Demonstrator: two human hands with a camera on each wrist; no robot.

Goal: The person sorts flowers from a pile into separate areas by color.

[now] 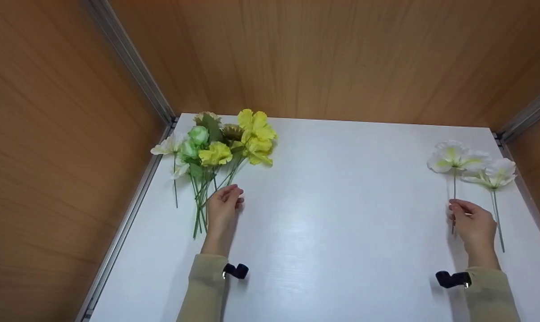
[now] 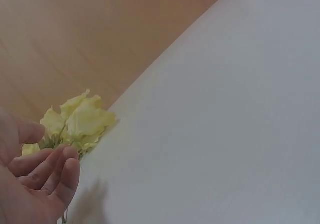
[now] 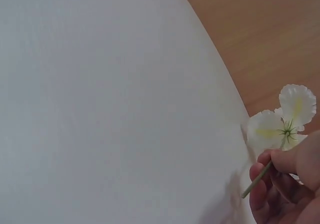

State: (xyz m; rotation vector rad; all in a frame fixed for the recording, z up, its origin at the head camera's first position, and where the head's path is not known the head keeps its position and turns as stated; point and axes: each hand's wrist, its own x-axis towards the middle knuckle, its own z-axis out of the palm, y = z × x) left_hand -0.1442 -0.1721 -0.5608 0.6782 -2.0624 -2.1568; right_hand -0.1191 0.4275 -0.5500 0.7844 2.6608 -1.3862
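My right hand (image 1: 474,226) pinches the thin green stem of a white flower (image 1: 448,156) between thumb and fingers. In the right wrist view the cut end of that stem (image 3: 257,179) sticks out past the fingertips. A second white flower (image 1: 498,173) lies just to its right. On the left, my left hand (image 1: 223,208) hovers beside the stems of a mixed bunch. Its fingers are loosely bent, and the left wrist view shows a gap between thumb and fingers (image 2: 65,171) with nothing held. Yellow flowers (image 1: 257,136) lie beyond the fingertips.
Green buds (image 1: 193,141), a brownish flower (image 1: 232,132) and leaves lie in the left bunch. White flowers (image 1: 169,145) rest at its left side. The white table (image 1: 332,214) stretches between the hands. Wooden panels (image 1: 323,58) with metal rails (image 1: 135,67) enclose it.
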